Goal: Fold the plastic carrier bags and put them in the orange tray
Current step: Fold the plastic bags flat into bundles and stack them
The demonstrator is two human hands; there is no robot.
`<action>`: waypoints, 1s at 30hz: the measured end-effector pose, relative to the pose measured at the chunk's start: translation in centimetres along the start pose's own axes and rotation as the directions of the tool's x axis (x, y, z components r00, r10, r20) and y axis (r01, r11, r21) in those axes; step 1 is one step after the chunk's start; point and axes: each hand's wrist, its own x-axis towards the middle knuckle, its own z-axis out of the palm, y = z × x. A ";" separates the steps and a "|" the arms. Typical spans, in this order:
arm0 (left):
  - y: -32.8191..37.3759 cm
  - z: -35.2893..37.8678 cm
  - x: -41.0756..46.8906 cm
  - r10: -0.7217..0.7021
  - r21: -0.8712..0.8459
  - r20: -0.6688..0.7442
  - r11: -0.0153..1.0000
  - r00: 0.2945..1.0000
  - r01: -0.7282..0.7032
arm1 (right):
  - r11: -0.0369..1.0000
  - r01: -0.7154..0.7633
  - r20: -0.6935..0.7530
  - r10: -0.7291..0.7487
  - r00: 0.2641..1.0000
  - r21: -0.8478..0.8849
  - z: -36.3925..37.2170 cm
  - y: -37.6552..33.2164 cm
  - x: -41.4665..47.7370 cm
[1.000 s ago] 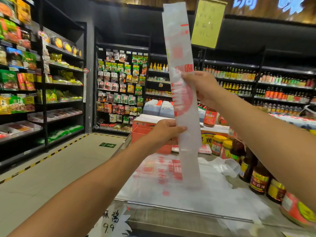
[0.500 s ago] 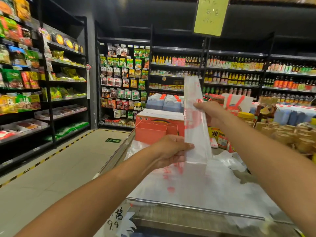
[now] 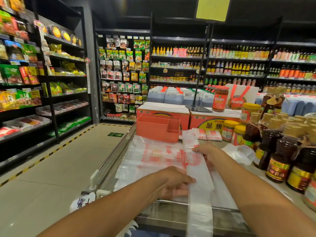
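Sauce jars and bottles (image 3: 280, 151) crowd right edge of counter (image 3: 109, 161), close to right hand (image 3: 207, 152); crumpled bag (image 3: 239, 153) between. Orange tray (image 3: 157, 129) at far left; folded bags (image 3: 207, 135) just beside it. Bag strip (image 3: 196, 168) lies lengthwise over flat bags (image 3: 153, 156), tail overhanging near edge. Left hand (image 3: 176, 183) pinches near part; right hand grips far part.

The white gift box (image 3: 241, 97) reads 凤球唛; other print is blurred.

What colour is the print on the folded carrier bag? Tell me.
The folded carrier bag has red print on whitish plastic; head view.
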 end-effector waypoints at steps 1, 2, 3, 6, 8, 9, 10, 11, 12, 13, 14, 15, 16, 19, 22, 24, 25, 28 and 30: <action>-0.1 -0.1 0.3 -0.003 0.014 -0.004 1.000 1.000 0.003 | 1.000 -0.019 -0.006 0.019 1.000 -0.021 0.1 0.2 0.2; -0.2 0.0 0.5 -0.010 0.024 -0.006 1.000 1.000 0.010 | 0.999 -0.030 -0.021 0.030 0.999 -0.020 0.3 0.3 0.2; -0.2 0.0 0.5 -0.014 0.029 -0.006 0.999 1.000 0.014 | 0.999 -0.039 -0.031 0.038 0.999 -0.029 0.4 0.5 0.2; -0.2 0.1 0.3 -0.022 0.032 0.003 0.999 1.000 0.022 | 1.000 -0.010 -0.039 0.009 0.999 -0.029 0.2 0.2 -0.3; -0.2 -0.1 0.3 -0.022 0.021 0.008 1.000 1.000 0.022 | 0.998 0.046 -0.067 -0.048 0.997 -0.037 -0.7 -0.4 0.0; -0.1 -0.1 0.2 -0.023 0.012 0.008 1.000 1.000 0.023 | 0.988 0.094 -0.097 -0.105 0.990 -0.121 -1.4 -0.6 -0.1; 0.0 -0.1 0.1 -0.026 0.000 0.011 1.000 1.000 0.026 | 0.952 0.162 -0.127 -0.200 0.972 -0.262 -2.1 -0.7 -0.1; 0.0 -0.2 0.0 -0.027 -0.014 0.015 1.000 1.000 0.027 | 0.872 0.244 -0.128 -0.325 0.937 -0.425 -2.9 -0.8 -0.4; 0.0 -0.2 -0.1 -0.029 -0.026 0.022 0.999 0.999 0.029 | 0.767 0.339 -0.083 -0.451 0.889 -0.545 -3.7 -0.5 -1.1; 0.0 -0.2 -0.1 -0.029 -0.037 0.029 0.999 0.999 0.030 | 0.664 0.441 0.018 -0.542 0.840 -0.604 -4.3 0.1 -2.0; 0.1 -0.2 -0.2 -0.029 -0.051 0.039 0.998 0.999 0.031 | 0.568 0.526 0.138 -0.586 0.799 -0.633 -5.0 1.1 -3.0; 0.1 -0.3 -0.2 -0.029 -0.064 0.048 0.997 0.998 0.032 | 0.467 0.585 0.253 -0.595 0.762 -0.663 -5.5 2.1 -4.1; 0.1 -0.3 -0.2 -0.031 -0.076 0.056 0.996 0.998 0.035 | 0.360 0.620 0.352 -0.581 0.734 -0.697 -6.0 3.2 -5.0; 0.1 -0.2 0.0 -0.034 -0.128 0.081 0.991 0.996 0.044 | 0.098 0.684 0.513 -0.587 0.626 -0.723 -6.2 6.0 -5.9; 0.0 0.0 -0.2 -0.038 -0.160 0.108 0.986 0.993 0.055 | 0.060 0.690 0.497 -0.649 0.576 -0.721 -5.2 6.8 -6.1; 0.1 0.1 -0.5 -0.049 -0.155 0.114 0.986 0.992 0.066 | 0.080 0.698 0.471 -0.682 0.559 -0.712 -4.5 6.8 -6.7; 0.1 0.1 -0.7 -0.053 -0.146 0.114 0.987 0.992 0.069 | 0.090 0.709 0.474 -0.684 0.554 -0.699 -4.2 6.8 -7.0; 0.1 0.1 -0.8 -0.058 -0.110 0.093 0.992 0.994 0.068 | 0.110 0.735 0.506 -0.657 0.559 -0.669 -3.7 7.4 -7.1; 0.1 0.1 -0.9 -0.062 -0.078 0.075 0.995 0.995 0.067 | 0.118 0.734 0.497 -0.663 0.560 -0.669 -3.6 7.8 -6.5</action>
